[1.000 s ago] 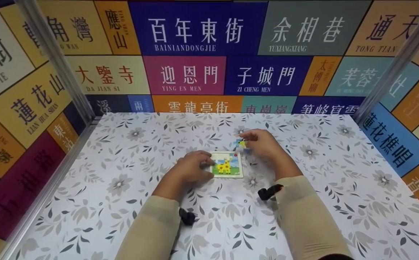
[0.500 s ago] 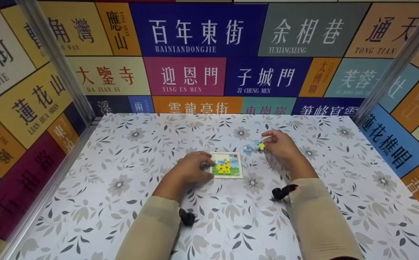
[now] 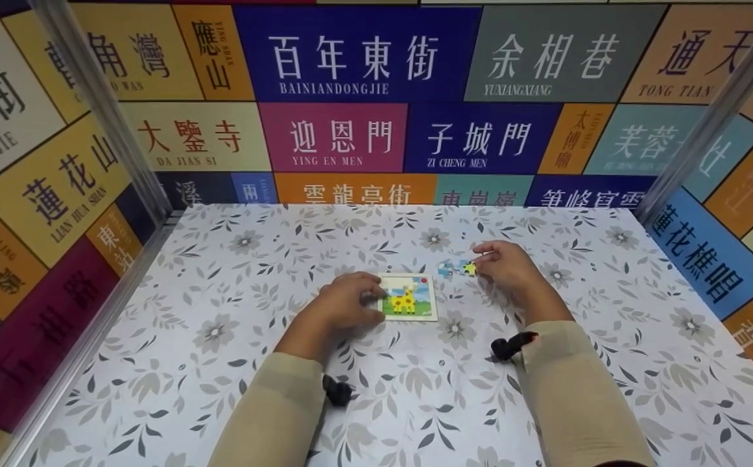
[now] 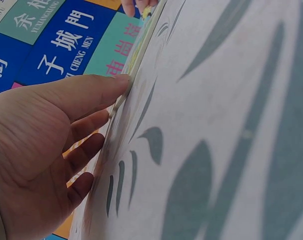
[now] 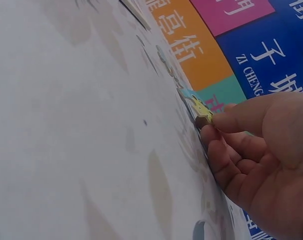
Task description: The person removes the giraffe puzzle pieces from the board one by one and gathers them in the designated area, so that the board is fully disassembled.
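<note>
A small square jigsaw board with a pale frame and a giraffe picture lies flat mid-table. My left hand holds its left side, thumb at the near corner and fingers toward the far one. In the left wrist view, the thumb touches the board's thin edge. Right of the board, my right hand pinches a yellow-and-blue puzzle piece between thumb and forefinger. The right wrist view shows this piece low at the table surface. Light-blue pieces lie just left of it; their number is unclear.
A flower-and-leaf patterned cloth covers the table. Panels with large printed characters stand behind and at both sides, with clear upright posts at the back corners. Black wrist devices sit by both sleeves.
My right hand has moved right, away from the board's far right corner, then slightly nearer and lower with the yellow-and-blue puzzle piece. The left hand and the board have stayed put.
</note>
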Motion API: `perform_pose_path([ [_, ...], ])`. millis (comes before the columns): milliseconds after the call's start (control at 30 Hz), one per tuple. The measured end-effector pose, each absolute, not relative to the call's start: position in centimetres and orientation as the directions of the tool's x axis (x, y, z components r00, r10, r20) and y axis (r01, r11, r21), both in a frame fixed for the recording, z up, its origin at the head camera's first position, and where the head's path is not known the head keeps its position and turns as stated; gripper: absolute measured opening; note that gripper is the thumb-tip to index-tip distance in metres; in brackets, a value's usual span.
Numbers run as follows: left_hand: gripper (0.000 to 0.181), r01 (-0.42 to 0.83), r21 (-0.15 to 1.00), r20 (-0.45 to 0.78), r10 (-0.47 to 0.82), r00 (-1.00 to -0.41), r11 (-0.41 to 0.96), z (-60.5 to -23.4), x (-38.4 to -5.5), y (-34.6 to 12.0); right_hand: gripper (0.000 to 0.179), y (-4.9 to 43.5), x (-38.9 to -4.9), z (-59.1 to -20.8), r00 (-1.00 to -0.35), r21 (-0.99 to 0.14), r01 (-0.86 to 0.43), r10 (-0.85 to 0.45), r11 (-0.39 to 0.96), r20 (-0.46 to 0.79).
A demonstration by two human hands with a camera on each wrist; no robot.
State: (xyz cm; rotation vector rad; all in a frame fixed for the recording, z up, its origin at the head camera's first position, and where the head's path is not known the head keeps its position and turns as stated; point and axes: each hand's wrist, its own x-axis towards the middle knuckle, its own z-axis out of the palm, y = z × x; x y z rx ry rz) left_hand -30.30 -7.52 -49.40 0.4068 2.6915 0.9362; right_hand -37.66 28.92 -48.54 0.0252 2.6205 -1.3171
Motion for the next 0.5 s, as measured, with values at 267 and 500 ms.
perform_pose_path([
  [267, 0.036, 0.182, 0.630, -0.152, 0.350, -0.924, 0.755, -49.55, -30.33, -7.60, 0.040, 28.92, -37.60, -48.64, -0.983, -0.805, 0.079, -0.087, 0.588, -0.161],
  [500, 0.036, 0.180, 0.625, -0.158, 0.348, -0.924, 0.759, -49.60, -30.44, -7.55, 0.039, 28.61, -37.50, -48.20, -0.985, -0.785, 0.040, -0.107, 0.618, -0.134],
])
